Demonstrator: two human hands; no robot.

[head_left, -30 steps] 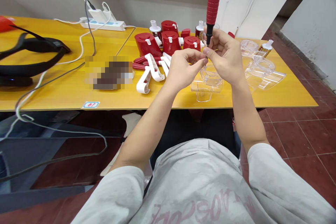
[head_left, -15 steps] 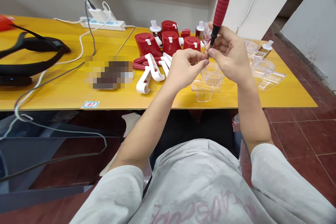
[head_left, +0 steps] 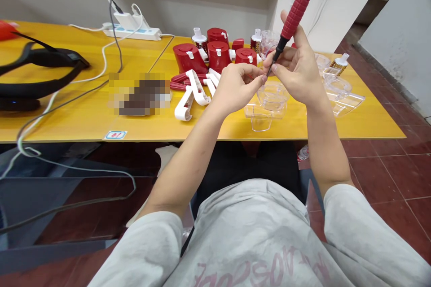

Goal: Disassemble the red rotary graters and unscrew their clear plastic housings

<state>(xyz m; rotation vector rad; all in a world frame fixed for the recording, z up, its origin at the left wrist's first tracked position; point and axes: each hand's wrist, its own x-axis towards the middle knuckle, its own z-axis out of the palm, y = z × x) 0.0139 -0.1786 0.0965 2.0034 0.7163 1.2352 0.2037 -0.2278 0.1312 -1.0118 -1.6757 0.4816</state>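
Note:
A screwdriver (head_left: 292,18) with a red ribbed handle tilts up to the right, its black shaft pointing down between my hands. My right hand (head_left: 298,74) is closed on it low on the shaft, thumb and fingers pinching. My left hand (head_left: 240,85) pinches thumb against forefinger right at the screwdriver's tip; whatever is between them is too small to make out. Just below the fingertips a clear plastic part (head_left: 272,96) with a round cup rests on the table.
Red plastic housings (head_left: 218,56) stand behind my left hand, with white handle pieces (head_left: 197,87) and red ones beside them. More clear parts (head_left: 338,87) and a nozzle bottle (head_left: 340,63) lie right. Left are a blurred dark object (head_left: 143,96), black headset (head_left: 50,58), cables and power strip (head_left: 148,32).
The screwdriver's handle has tipped further to the right and slightly down. My right hand has turned with it, its fingers spreading along the handle. My left hand has stayed nearly in place.

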